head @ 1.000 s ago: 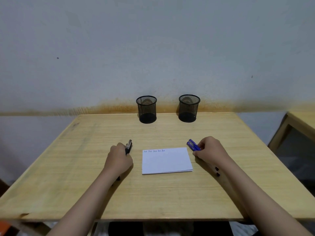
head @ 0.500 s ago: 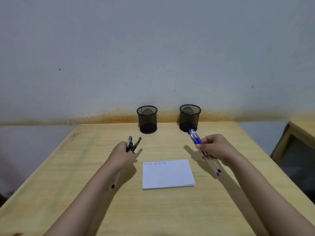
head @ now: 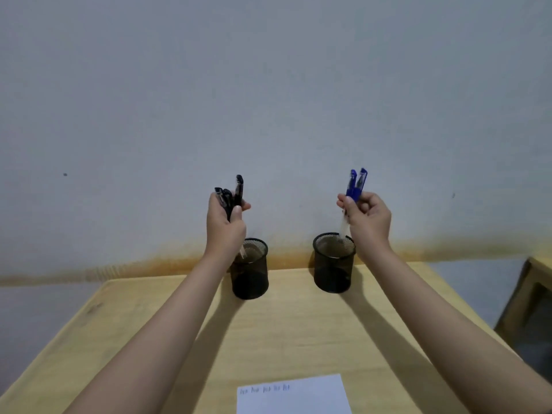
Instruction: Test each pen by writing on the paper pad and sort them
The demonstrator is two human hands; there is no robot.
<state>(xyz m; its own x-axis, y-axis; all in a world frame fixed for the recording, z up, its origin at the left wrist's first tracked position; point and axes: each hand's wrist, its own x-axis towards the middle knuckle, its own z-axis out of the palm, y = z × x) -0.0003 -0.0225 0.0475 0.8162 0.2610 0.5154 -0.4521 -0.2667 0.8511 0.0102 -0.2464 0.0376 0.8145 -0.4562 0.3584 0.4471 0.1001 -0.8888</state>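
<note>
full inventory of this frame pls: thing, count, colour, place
black-capped pens: three as far as I can tell, clear barrels, bunched in the left hand, tips down over the left cup
blue-capped pens: two, clear barrels, in the right hand, tips down at the right cup's rim
left cup: one, black mesh, back of the table near the wall
right cup: one, black mesh, back of the table, to the right of the other and apart from it
paper pad: one, white, near edge of the table, a row of small scribbles along its top
table: one, light wood, against the wall
wall: grey-white, orange-brown stain band low down
left hand: raised above the left cup
right hand: raised above the right cup
</note>
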